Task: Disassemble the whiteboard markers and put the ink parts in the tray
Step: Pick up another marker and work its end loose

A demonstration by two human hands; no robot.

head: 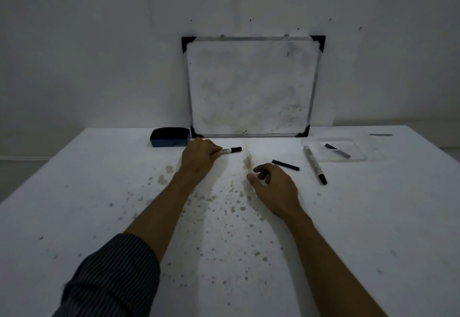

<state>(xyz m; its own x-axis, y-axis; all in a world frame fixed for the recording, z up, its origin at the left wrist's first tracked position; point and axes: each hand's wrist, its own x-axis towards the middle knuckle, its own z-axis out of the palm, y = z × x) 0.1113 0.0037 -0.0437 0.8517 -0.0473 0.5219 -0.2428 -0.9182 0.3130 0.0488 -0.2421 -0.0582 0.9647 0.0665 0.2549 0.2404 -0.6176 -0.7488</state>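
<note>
My left hand (199,157) is closed around a white marker with a black cap (231,149), which pokes out to the right just above the table. My right hand (272,187) rests on the table with its fingers loosely curled and apart, holding nothing. A black cap (285,165) lies just beyond its fingertips. A second marker (314,163), white with a black end, lies to the right. At the back right stands a clear tray (358,157) with a dark ink part (337,150) inside.
A small framed whiteboard (251,87) leans against the wall at the back of the stained white table (99,204). A blue and black eraser (169,137) sits to its left, close behind my left hand.
</note>
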